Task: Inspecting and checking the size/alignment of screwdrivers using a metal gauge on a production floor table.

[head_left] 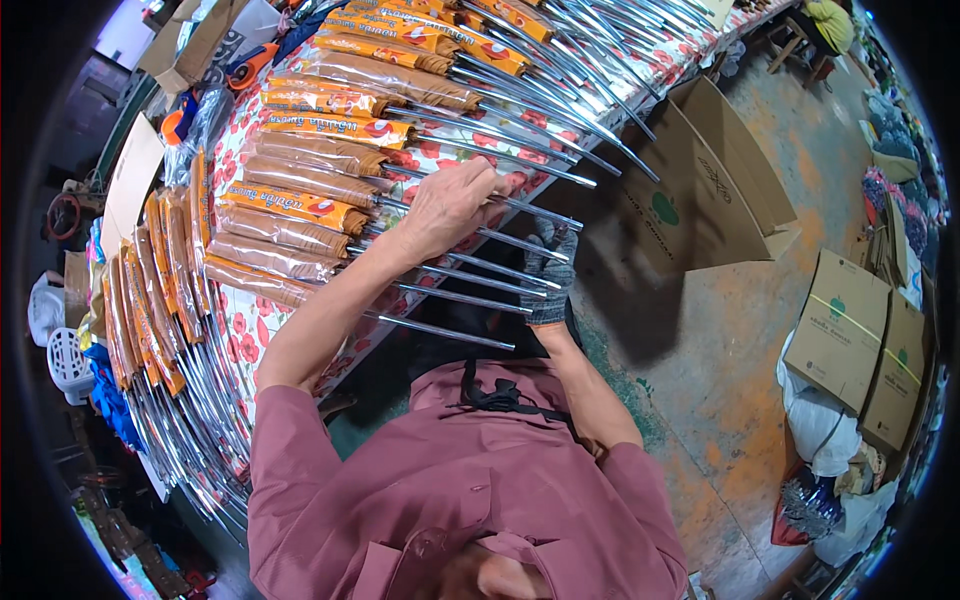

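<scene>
My bare left hand [455,208] reaches over the table edge, its fingers curled round the metal rod [540,213] of one wrapped brown-headed item. My right hand [548,270], in a dark grey knit glove, is under the free ends of several rods. Those rods cross in front of it and its fingers are partly hidden, so I cannot tell whether it grips one. The rods belong to a row of long brown heads in clear and orange plastic sleeves [290,205], lying side by side with their shiny rods pointing out past the table edge.
A flowered tablecloth [235,325] covers the table. More wrapped items [150,290] lie fanned on the left, and others at the far end. An open cardboard box [690,190] stands on the floor at right, with flat strapped cartons [838,318] beyond. Another person [825,25] sits far right.
</scene>
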The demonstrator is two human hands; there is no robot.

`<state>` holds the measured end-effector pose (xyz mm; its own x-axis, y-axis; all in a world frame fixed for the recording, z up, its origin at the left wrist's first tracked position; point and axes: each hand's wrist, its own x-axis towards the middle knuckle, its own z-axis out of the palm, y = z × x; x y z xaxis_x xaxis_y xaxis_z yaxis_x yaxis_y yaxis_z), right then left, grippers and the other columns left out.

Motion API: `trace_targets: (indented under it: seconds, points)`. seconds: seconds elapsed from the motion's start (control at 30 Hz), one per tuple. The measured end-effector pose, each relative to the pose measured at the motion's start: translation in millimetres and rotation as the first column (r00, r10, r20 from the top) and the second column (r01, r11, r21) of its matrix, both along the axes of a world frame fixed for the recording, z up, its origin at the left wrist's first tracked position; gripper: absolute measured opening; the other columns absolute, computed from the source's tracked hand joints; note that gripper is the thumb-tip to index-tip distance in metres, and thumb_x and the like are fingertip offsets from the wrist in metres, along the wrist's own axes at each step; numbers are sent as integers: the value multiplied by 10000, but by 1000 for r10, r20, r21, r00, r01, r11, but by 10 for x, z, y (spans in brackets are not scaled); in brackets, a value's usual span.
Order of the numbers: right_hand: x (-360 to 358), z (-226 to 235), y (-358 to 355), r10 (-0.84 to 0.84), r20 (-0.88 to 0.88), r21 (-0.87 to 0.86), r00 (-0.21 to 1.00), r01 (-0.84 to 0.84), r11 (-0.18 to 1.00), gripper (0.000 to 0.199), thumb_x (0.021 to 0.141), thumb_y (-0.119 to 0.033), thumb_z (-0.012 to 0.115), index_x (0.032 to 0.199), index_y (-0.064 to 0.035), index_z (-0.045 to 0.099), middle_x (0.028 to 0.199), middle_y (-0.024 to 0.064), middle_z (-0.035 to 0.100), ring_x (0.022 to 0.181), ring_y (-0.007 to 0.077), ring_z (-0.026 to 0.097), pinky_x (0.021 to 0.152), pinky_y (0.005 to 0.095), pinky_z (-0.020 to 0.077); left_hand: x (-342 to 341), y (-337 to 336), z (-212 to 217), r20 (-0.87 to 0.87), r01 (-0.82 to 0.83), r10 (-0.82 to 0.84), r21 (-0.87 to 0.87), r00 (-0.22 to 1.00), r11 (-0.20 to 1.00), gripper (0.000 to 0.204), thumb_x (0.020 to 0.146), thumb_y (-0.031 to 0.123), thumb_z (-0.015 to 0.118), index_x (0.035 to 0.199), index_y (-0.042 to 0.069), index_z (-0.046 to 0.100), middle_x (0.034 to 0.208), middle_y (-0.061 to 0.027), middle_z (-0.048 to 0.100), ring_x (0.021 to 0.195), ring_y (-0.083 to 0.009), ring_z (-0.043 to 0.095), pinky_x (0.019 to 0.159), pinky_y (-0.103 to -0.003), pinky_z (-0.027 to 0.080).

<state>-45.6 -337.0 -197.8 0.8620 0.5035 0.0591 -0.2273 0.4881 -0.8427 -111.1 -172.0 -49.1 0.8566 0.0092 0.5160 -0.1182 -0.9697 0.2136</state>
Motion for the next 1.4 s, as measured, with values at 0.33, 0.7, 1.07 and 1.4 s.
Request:
trace_targets:
  seconds: [0.33,0.7,1.07,1.4]
  points:
    - [-10,59,-57,39,58,-105,998,-33,994,408,1006,97,510,1385,-39,443,1404,119,567,1305,201,565,1105,314,451,-18,37,-73,-39,62,-69,-142,997,988,209,854,131,780,1061,126,749,965,-16,775,822,-204,737,660,-334,525]
    - [-36,30,-6,34,-44,9,998,-34,999,432,1000,84,546,1400,-35,435,1414,121,552,1317,207,546,1116,324,442,-28,20,-133,11,42,-41,-142,999,989,187,826,119,801,1007,130,755,948,-1,779,821,-188,740,645,-315,509]
    - [-53,84,-1,-24,272,-150,962,68,986,441,1001,51,583,1405,-29,424,1389,133,572,1291,219,561,1101,330,445,-60,17,-137,43,21,-17,-91,999,996,169,824,120,806,981,143,748,936,25,774,779,-175,713,649,-315,462]
    - [-21,99,-21,-21,297,-200,955,84,976,457,995,35,606,1406,-26,415,1364,145,591,1265,224,578,1094,328,444,-65,33,-155,13,15,-14,-78,1000,997,163,828,121,801,979,141,741,932,18,767,784,-183,707,675,-322,480]
